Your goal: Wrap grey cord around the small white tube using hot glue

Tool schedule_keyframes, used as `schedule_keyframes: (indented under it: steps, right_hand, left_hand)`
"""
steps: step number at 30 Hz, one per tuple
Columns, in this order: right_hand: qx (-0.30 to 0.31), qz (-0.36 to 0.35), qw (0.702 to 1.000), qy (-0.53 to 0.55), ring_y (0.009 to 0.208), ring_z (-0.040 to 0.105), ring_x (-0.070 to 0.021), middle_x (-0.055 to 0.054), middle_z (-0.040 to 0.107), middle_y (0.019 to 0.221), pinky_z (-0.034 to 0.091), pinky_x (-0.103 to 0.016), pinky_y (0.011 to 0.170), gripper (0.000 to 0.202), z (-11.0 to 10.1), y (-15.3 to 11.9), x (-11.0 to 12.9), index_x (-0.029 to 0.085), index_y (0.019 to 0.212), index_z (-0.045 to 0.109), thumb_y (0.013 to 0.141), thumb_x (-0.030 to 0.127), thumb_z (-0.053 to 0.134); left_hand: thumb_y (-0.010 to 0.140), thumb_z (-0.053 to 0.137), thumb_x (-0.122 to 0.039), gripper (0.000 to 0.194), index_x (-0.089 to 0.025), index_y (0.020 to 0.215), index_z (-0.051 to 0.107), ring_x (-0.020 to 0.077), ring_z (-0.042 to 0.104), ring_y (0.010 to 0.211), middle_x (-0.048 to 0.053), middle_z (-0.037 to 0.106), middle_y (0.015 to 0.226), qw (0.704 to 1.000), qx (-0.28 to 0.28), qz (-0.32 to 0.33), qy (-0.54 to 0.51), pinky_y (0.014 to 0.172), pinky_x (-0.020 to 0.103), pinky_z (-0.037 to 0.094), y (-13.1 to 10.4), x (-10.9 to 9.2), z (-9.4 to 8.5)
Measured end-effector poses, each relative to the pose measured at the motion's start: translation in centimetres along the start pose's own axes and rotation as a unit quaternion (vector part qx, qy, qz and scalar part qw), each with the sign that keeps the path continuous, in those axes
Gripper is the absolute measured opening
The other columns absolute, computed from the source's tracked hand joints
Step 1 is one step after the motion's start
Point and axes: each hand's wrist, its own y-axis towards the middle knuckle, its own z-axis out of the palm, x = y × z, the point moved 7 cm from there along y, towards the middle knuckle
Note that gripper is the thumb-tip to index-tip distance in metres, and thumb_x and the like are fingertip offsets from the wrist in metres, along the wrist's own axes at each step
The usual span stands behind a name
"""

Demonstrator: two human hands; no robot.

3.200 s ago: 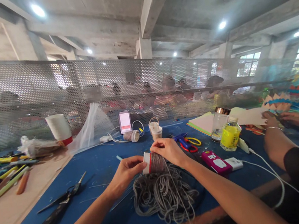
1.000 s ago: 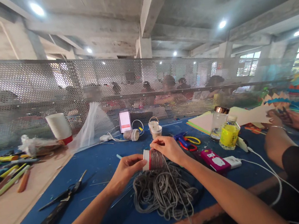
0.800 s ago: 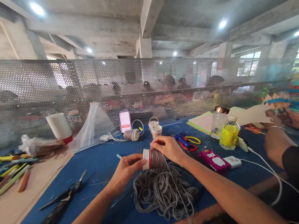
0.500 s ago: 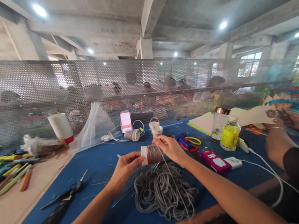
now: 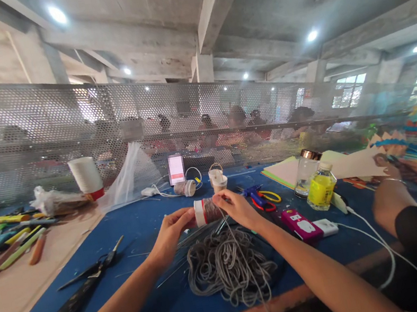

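A white paper cup [image 5: 200, 213] with a red band lies on its side in the air, grey cord [image 5: 212, 209] wound around its middle. My left hand [image 5: 175, 228] grips the cup's white end between thumb and fingers. At the other end, my right hand [image 5: 235, 206] is closed with its fingertips on the cord, covering that end of the cup. From there a strand hangs down to a loose heap of grey cord [image 5: 229, 270] on the blue table top [image 5: 136, 292], just below both hands.
Black-handled scissors [image 5: 89, 282] lie left; a stack of paper cups [image 5: 85, 175] stands behind them. A phone [image 5: 176, 170], a cord-wrapped cup [image 5: 184, 188] and a small basket [image 5: 218, 178] are ahead. Right are coloured-handled scissors [image 5: 268, 198], a yellow bottle [image 5: 321, 187] and a co-worker's arm [image 5: 390, 194].
The cup has shifted slightly, and my left hand has changed its hold on the white end. My right hand stays at the cord. The cord heap looks the same.
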Motion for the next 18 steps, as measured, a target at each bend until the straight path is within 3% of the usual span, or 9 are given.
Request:
schedule_keyframes:
  steps: [10, 14, 18]
  right_hand:
    - [0.011, -0.015, 1.0, 0.009, 0.082, 0.061, -0.0142, -0.002, 0.065, 0.103, 0.046, -0.025, 0.074, 0.039, 0.4, -0.2, 0.7, 0.023, 0.111, 0.058, 0.088, 0.053, 0.05]
    - [-0.026, -0.014, 1.0, 0.001, 0.085, 0.063, -0.0143, -0.003, 0.065, 0.105, 0.046, -0.027, 0.079, 0.035, -0.1, 0.0, 0.0, 0.023, 0.109, 0.058, 0.092, 0.05, 0.044]
    - [-0.077, -0.03, 0.993, -0.08, 0.084, 0.063, -0.014, -0.002, 0.066, 0.101, 0.047, -0.027, 0.08, 0.028, -1.6, 0.5, -0.7, 0.022, 0.102, 0.059, 0.092, 0.046, 0.045]
  left_hand:
    - [0.075, 0.069, -0.038, 0.021, -0.017, 0.076, 0.074, 0.0133, 0.052, 0.062, 0.003, 0.066, 0.071, 0.999, -0.033, -0.011, 0.014, 0.061, 0.024, 0.04, 0.5, 1.1, -1.3]
    - [0.074, 0.07, -0.038, 0.023, -0.017, 0.08, 0.075, 0.0157, 0.057, 0.067, 0.005, 0.07, 0.076, 0.998, -0.063, -0.01, 0.008, 0.064, 0.026, 0.043, 0.7, 1.2, -1.8]
    - [0.073, 0.07, -0.039, 0.024, -0.017, 0.08, 0.075, 0.0162, 0.058, 0.067, 0.005, 0.07, 0.075, 0.996, -0.086, 0.003, 0.008, 0.066, 0.027, 0.045, 0.7, 1.0, -2.2]
